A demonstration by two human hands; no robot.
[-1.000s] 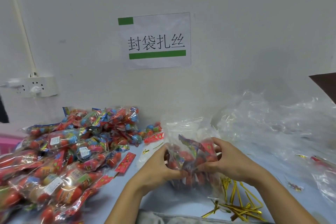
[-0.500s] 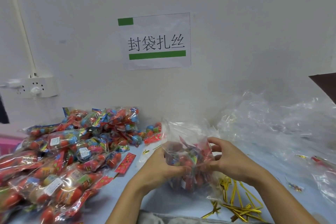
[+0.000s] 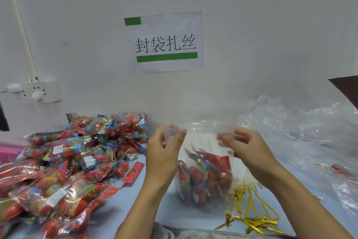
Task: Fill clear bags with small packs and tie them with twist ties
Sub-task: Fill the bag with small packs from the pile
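Holding the mouth of a clear bag (image 3: 203,163) upright between 2 hands, the person lifts its top film above the packs inside. Left hand (image 3: 164,153): fingers curled, pinching the left edge of the film near the rim. Right hand (image 3: 246,147): fingers curled, pinching the right edge at about the same height; motion blur hides the exact fingertip contact on both sides. Small packs (image 3: 205,176), red and blue, sit in the lower half of the bag, which rests on the blue table (image 3: 155,205) between the forearms. Long axis of the bag: vertical, with the open neck at the top, directly between the 2 grips. Gold twist ties (image 3: 251,219) lie on the table just beside the bag's base, below the right forearm, so the right hand is the nearer one to them. Filled and tied bags (image 3: 58,161) lie heaped at left; loose empty bags (image 3: 290,132) lie at right. Judgement: filling appears done for this bag; gathering the neck above the packs would come before a tie is taken.
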